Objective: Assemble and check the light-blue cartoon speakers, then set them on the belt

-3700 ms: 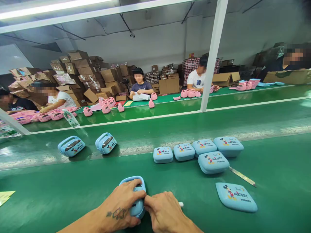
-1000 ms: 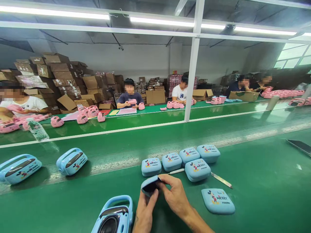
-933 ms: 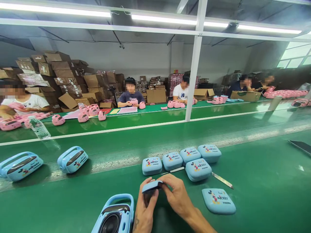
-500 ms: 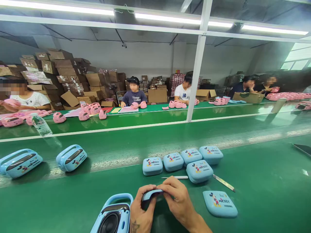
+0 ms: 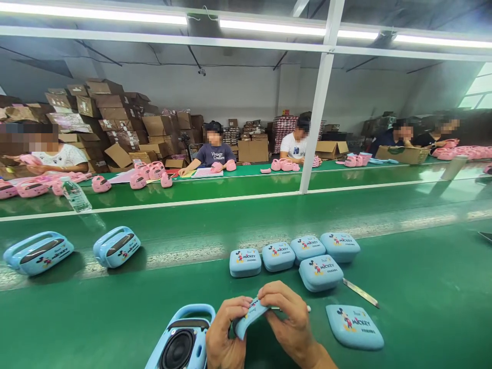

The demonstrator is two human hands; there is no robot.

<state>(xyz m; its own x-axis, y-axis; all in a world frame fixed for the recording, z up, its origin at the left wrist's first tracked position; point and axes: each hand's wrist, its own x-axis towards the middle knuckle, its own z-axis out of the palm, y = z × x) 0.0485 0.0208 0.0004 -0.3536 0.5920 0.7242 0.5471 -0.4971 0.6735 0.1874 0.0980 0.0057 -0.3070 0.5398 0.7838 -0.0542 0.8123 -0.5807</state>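
Observation:
My left hand (image 5: 227, 330) grips a light-blue curved cover (image 5: 249, 319) with dark printed lettering, tilted up off the green surface. The fingers of my right hand (image 5: 287, 320) are bent around a slim white pen-like tool (image 5: 309, 309), whose end sticks out on the right; its fingertips meet the cover's upper right edge. Left of my hands lies a blue speaker body (image 5: 192, 324) with a handle and a bare black speaker cone (image 5: 177, 349). To the right rests a flat blue Mickey cover (image 5: 355, 328).
Several blue Mickey-print pieces (image 5: 321, 272) sit beyond my hands, with a narrow strip-like tool (image 5: 360, 292) beside them. Two blue handled speakers (image 5: 117, 247) stand at left. A water bottle (image 5: 77, 195), a white post (image 5: 313, 123) and co-workers with pink units (image 5: 282, 164) are farther off.
The white tool, which lay on the green surface, is now in my right hand. The cover has turned so its printed face shows. The view has shifted slightly.

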